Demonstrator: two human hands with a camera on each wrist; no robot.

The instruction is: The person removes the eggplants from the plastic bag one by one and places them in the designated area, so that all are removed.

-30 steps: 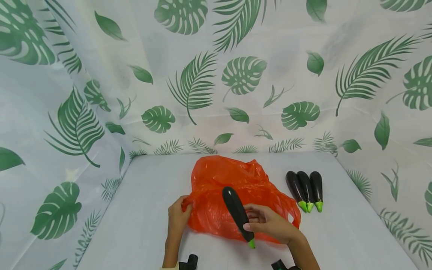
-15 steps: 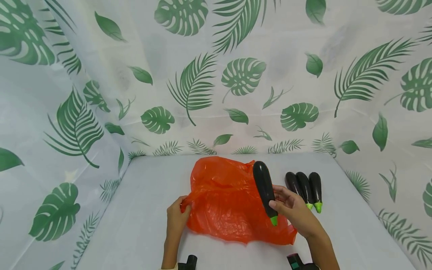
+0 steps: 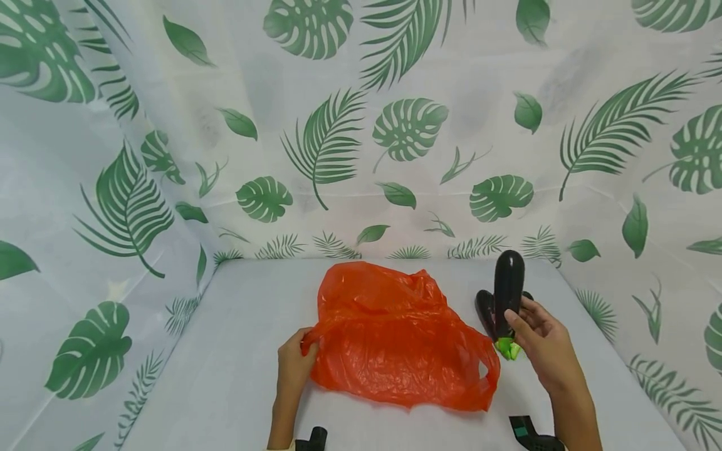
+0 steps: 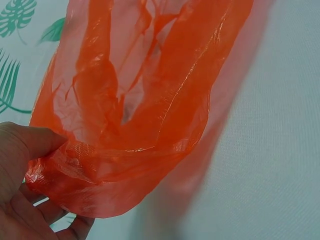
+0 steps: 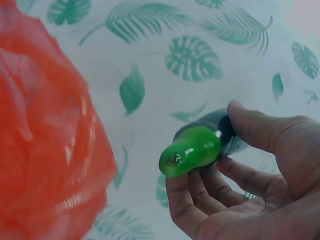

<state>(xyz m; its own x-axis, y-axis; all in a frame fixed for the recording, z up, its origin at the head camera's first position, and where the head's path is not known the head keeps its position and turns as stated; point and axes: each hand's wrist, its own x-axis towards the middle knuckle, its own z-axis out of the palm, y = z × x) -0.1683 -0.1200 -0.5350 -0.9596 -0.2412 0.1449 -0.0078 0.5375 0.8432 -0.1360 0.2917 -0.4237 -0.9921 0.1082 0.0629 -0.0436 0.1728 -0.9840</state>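
Note:
My right hand (image 3: 544, 341) holds a dark eggplant (image 3: 509, 288) between thumb and fingers, raised above the table. Its green stem end (image 5: 192, 150) faces the camera in the right wrist view. Behind it lie other eggplants (image 3: 485, 310), partly hidden by the held one and the hand. An orange-red plastic bag (image 3: 389, 344) lies spread flat in the middle of the table, with a handle loop at its right. At the bag's left edge, my left hand (image 3: 296, 357) pinches the plastic; in the left wrist view the thumb presses on the gathered film.
A white-covered table (image 3: 237, 351) carries everything. Leaf-printed sheeting (image 3: 350, 144) forms walls at the back and on both sides. Dark wrist-camera mounts (image 3: 536, 435) sit on both wrists.
My right hand has carried the eggplant rightward, from over the bag to in front of the other eggplants, and turned it more upright. The left hand still pinches the bag's edge.

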